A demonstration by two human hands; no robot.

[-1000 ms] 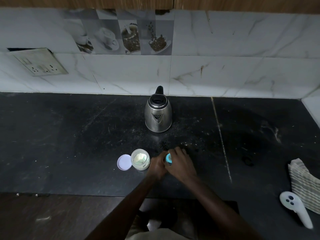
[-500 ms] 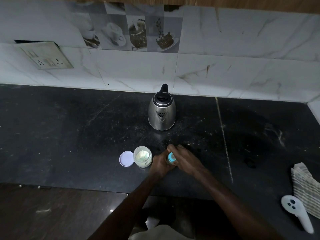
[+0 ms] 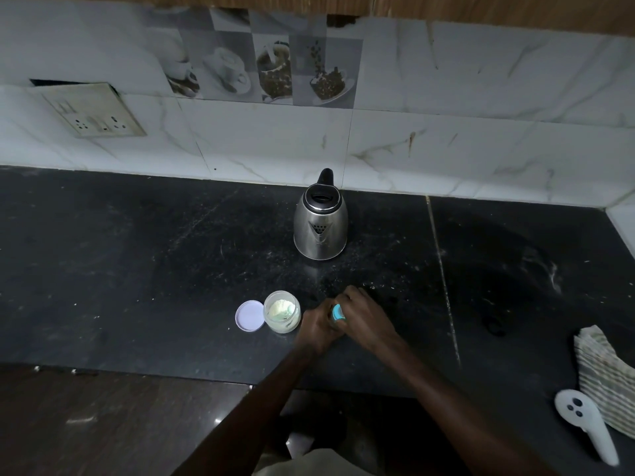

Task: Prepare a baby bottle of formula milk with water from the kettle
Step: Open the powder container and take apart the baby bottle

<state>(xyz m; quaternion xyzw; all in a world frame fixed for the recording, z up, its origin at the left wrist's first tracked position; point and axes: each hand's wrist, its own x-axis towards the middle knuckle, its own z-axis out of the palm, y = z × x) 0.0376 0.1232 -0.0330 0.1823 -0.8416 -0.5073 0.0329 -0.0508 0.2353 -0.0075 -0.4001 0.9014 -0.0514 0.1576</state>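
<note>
A baby bottle with a blue cap (image 3: 337, 312) stands on the black counter (image 3: 137, 269), almost hidden by both hands. My left hand (image 3: 319, 326) wraps the bottle's body from the left. My right hand (image 3: 366, 317) covers its top, fingers closed around the blue cap. Just left of them sits an open clear jar of pale formula powder (image 3: 281, 311), with its lilac lid (image 3: 250, 316) lying flat beside it. A steel kettle (image 3: 320, 223) with a black lid and handle stands upright farther back, near the wall.
A folded striped cloth (image 3: 606, 376) and a white handheld controller (image 3: 586, 424) lie at the counter's right front corner. A wall socket plate (image 3: 92, 113) sits on the tiled wall at left. The counter's front edge runs just below my wrists.
Both hands have stayed on the bottle, the right hand shifting slightly over the blue cap. The view has tilted a little; the jar, lid and kettle have not moved.
</note>
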